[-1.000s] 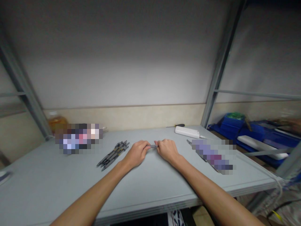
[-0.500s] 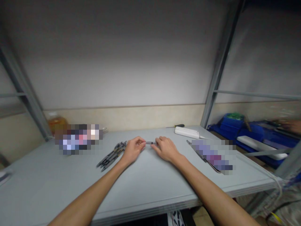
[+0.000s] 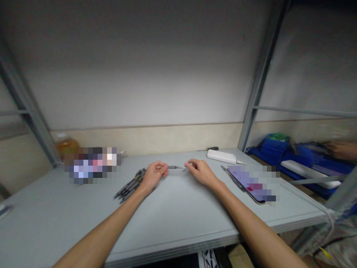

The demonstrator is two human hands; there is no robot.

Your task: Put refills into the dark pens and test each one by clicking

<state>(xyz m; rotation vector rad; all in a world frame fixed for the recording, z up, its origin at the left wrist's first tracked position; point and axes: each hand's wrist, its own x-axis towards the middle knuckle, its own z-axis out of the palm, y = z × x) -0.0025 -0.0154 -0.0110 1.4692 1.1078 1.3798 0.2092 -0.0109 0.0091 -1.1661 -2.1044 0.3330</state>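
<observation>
My left hand pinches the grey barrel of a pen, which points to the right above the table. From the barrel's right end sticks a thin pale rod that looks like a refill. Close by the rod's tip is my right hand, thumb and fingers pinched together; what lies between them is too small to make out. Left of my left hand lies a pile of several dark grey pens, partly hidden by that hand.
On the right of the grey table lie a phone with a pen along its edge, a white power strip and a screwdriver. A blurred-out item and a bottle stand back left. Another person's hand is far right, over blue bins.
My hands have moved apart, the left one leftward with the pen barrel. The thin pale rod now shows between them, where a dark pen part was before.
</observation>
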